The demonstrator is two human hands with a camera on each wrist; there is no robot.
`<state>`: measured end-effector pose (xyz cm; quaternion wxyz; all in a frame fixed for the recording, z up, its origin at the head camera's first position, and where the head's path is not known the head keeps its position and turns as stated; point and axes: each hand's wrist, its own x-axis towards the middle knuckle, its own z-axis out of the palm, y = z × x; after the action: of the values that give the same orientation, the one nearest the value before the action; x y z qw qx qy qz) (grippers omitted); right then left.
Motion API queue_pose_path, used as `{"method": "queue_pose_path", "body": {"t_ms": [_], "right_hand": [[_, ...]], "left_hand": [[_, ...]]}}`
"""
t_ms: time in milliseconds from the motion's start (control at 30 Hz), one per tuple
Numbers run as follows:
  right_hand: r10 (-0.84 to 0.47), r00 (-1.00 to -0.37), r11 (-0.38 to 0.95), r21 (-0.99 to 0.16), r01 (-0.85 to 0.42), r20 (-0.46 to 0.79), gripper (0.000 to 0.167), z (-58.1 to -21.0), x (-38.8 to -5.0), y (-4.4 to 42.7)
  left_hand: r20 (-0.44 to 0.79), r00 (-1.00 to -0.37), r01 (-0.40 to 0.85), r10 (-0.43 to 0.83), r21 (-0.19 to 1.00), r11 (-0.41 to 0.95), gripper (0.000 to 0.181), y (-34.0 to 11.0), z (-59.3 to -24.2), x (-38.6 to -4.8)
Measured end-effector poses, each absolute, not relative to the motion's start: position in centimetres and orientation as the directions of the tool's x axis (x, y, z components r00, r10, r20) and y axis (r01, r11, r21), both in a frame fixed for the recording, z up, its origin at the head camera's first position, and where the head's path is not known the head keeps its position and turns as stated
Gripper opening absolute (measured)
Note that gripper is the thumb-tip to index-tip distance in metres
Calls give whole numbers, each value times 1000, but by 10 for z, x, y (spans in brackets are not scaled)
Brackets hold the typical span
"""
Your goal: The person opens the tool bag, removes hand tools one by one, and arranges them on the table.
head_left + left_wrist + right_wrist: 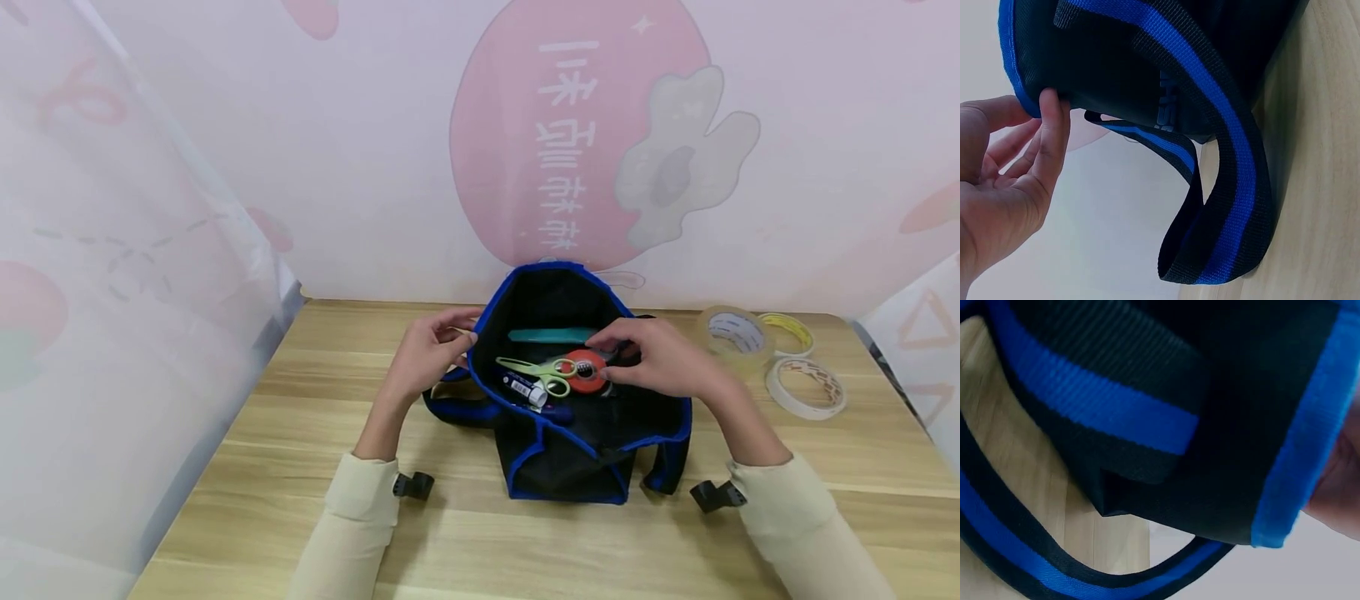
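A black bag with blue trim (566,462) stands on the table, its mouth spread wide. My left hand (429,354) pinches the bag's rim at its left corner, as the left wrist view (1013,165) also shows. Over the bag's right side, my right hand (660,357) reaches in with thumb and fingers apart, close to a red tape roll (587,372); whether it touches anything inside is unclear. Light green scissors (528,367), a white-capped glue stick (525,387) and a long teal object (551,336) lie inside. In the right wrist view, the bag wall hides most of that hand.
Right of the bag, a wide clear tape roll (735,337), a yellow-cored tape roll (795,333) and a white tape roll (780,400) lie on the wooden table (300,467). Webbing handles (1235,187) hang from the bag's sides. A printed curtain (360,167) stands behind.
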<state>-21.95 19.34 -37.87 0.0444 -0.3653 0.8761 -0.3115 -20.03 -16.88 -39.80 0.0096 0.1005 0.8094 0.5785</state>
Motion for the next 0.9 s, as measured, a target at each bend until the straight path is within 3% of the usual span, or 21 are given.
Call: {"method": "queue_pose_path", "body": {"t_ms": [367,900], "right_hand": [[-751,-652,517,-518,-681,108,33,-398,-240,158],[-710,-703,623,-428,-654,40,31,-422,-240,128]], "left_hand": [[113,-974,169,195,937,305,37,-171,-397,-202],[113,-973,175,204,930,322,38,-171,-399,-202]]}}
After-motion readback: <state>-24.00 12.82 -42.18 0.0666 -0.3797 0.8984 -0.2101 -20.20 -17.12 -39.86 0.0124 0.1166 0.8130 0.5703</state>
